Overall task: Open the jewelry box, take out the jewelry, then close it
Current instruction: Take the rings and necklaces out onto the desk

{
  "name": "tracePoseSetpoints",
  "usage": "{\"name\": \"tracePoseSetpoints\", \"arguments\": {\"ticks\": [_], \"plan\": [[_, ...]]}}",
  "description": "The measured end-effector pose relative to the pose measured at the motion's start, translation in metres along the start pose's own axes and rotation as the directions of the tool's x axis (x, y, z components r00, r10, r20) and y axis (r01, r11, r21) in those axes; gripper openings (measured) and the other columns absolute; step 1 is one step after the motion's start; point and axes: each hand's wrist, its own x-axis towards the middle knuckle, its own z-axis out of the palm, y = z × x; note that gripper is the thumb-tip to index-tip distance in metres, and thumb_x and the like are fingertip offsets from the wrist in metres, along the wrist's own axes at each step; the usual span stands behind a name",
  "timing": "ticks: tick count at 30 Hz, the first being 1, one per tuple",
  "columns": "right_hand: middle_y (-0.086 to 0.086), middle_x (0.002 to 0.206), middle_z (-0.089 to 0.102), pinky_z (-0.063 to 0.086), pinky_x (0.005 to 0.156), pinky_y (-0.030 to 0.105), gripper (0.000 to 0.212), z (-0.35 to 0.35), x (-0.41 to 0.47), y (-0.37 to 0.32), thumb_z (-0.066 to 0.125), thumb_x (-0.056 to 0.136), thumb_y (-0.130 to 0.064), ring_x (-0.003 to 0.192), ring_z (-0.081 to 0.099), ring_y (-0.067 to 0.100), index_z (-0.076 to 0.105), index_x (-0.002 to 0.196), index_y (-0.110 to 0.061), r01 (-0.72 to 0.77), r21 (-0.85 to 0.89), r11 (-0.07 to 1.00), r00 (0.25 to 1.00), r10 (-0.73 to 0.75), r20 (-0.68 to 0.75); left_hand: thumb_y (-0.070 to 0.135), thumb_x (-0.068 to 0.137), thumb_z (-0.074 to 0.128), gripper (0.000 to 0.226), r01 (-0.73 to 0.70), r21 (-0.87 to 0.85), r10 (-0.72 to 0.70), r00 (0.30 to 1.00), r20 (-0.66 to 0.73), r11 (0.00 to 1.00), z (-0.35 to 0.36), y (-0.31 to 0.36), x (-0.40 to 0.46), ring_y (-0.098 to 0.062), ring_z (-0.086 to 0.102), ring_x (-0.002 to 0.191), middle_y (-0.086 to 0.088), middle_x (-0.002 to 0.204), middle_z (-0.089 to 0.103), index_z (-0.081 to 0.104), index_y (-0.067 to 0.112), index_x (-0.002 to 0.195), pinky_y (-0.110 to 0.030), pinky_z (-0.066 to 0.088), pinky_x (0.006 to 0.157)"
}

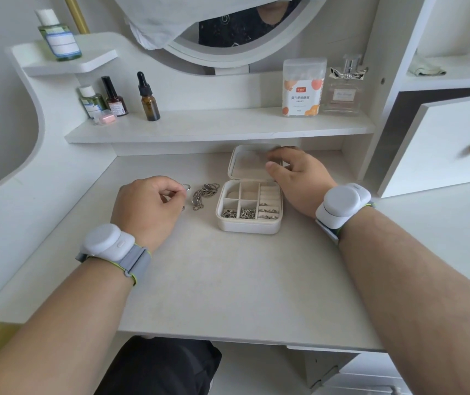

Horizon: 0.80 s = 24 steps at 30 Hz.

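A small white jewelry box (249, 226) stands open on the dressing table, its lid (246, 163) tilted back. Its front compartments hold silver chains (239, 213) and its right slots hold rings (268, 212). A silver necklace (204, 193) lies on the table just left of the box. My left hand (148, 206) rests left of the necklace and pinches a silver ring (186, 186) between thumb and fingertips. My right hand (296, 178) reaches over the box's right side, its fingers and thumb gripping the lid's right edge.
A raised shelf (219, 126) behind the box carries a dropper bottle (149, 98), small bottles, a cotton-swab tub (303, 86) and a perfume bottle (343, 86). A round mirror stands above. An open cabinet door (439, 146) juts out at the right.
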Motion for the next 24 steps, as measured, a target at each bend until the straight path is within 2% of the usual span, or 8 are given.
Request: {"name": "tracePoseSetpoints", "arguments": {"ticks": [2,5,9,13,15,18,21,24], "plan": [[-0.004,0.136,0.059,0.038,0.091,0.025,0.035,0.000,0.000,0.000,0.050,0.099,-0.038,0.114,0.058,0.019,0.063,0.131,-0.027,0.001,0.000,1.000,1.000,-0.001,-0.002,0.026,0.085,0.073,0.008,-0.066,-0.022,0.065,0.998,-0.024,0.998,0.002,0.007,-0.003,-0.008,0.064,0.061,0.013,0.066,0.070,0.079,0.026,0.079,-0.023,0.050,0.067],[-0.004,0.136,0.059,0.039,0.091,0.025,0.035,0.000,0.000,0.000,0.050,0.099,-0.038,0.113,0.058,0.019,0.063,0.131,-0.027,0.003,0.005,1.000,1.000,-0.003,0.000,0.023,0.085,0.075,0.006,-0.254,-0.027,0.254,0.967,-0.003,0.967,0.005,0.022,-0.005,-0.011,0.060,0.060,0.012,0.065,0.065,0.080,0.025,0.082,-0.025,0.049,0.066],[-0.003,0.135,0.060,0.040,0.092,0.025,0.035,0.001,-0.001,-0.001,0.051,0.099,-0.037,0.113,0.059,0.020,0.063,0.130,-0.026,0.002,0.011,1.000,1.000,-0.002,-0.004,0.025,0.084,0.076,0.006,-0.460,-0.118,0.474,0.869,0.145,0.880,0.010,0.051,-0.004,-0.005,0.060,0.062,0.011,0.067,0.064,0.081,0.028,0.085,-0.015,0.045,0.066],[-0.002,0.134,0.060,0.043,0.095,0.029,0.034,0.000,-0.001,-0.001,0.052,0.098,-0.036,0.113,0.059,0.021,0.064,0.128,-0.025,0.005,0.011,1.000,1.000,-0.005,-0.016,0.028,0.086,0.072,0.008,-0.602,-0.092,0.593,0.730,0.339,0.793,0.020,0.080,0.005,-0.012,0.064,0.070,0.007,0.075,0.068,0.080,0.029,0.086,-0.032,0.052,0.070],[-0.002,0.135,0.060,0.043,0.096,0.030,0.034,0.001,-0.001,-0.001,0.052,0.098,-0.035,0.114,0.058,0.021,0.064,0.128,-0.024,0.008,0.014,1.000,1.000,-0.007,-0.017,0.029,0.088,0.067,0.011,-0.667,-0.006,0.607,0.674,0.421,0.745,0.024,0.088,0.009,-0.019,0.064,0.077,0.007,0.078,0.066,0.078,0.030,0.086,-0.039,0.054,0.071],[-0.001,0.136,0.059,0.044,0.097,0.030,0.036,0.001,0.000,-0.001,0.052,0.098,-0.036,0.115,0.058,0.022,0.063,0.130,-0.024,0.008,0.019,1.000,1.000,-0.008,-0.015,0.030,0.090,0.064,0.014,-0.694,0.117,0.564,0.660,0.496,0.710,0.024,0.095,0.011,-0.023,0.065,0.083,0.006,0.084,0.067,0.078,0.030,0.088,-0.041,0.055,0.073],[0.000,0.137,0.058,0.042,0.095,0.028,0.037,0.002,0.002,-0.001,0.052,0.098,-0.035,0.116,0.058,0.022,0.063,0.131,-0.022,0.018,0.009,1.000,1.000,-0.017,-0.014,0.028,0.089,0.064,0.013,-0.701,0.195,0.510,0.655,0.558,0.686,0.023,0.105,0.013,-0.021,0.065,0.082,0.006,0.081,0.067,0.077,0.027,0.086,-0.037,0.055,0.073],[0.000,0.137,0.058,0.040,0.093,0.026,0.037,0.003,0.002,-0.001,0.053,0.098,-0.034,0.115,0.058,0.022,0.063,0.132,-0.021,0.019,0.008,1.000,1.000,-0.019,-0.014,0.028,0.090,0.064,0.012,-0.697,0.263,0.449,0.658,0.604,0.667,0.021,0.116,0.013,-0.019,0.061,0.081,0.006,0.081,0.065,0.074,0.026,0.084,-0.028,0.044,0.067]]}}
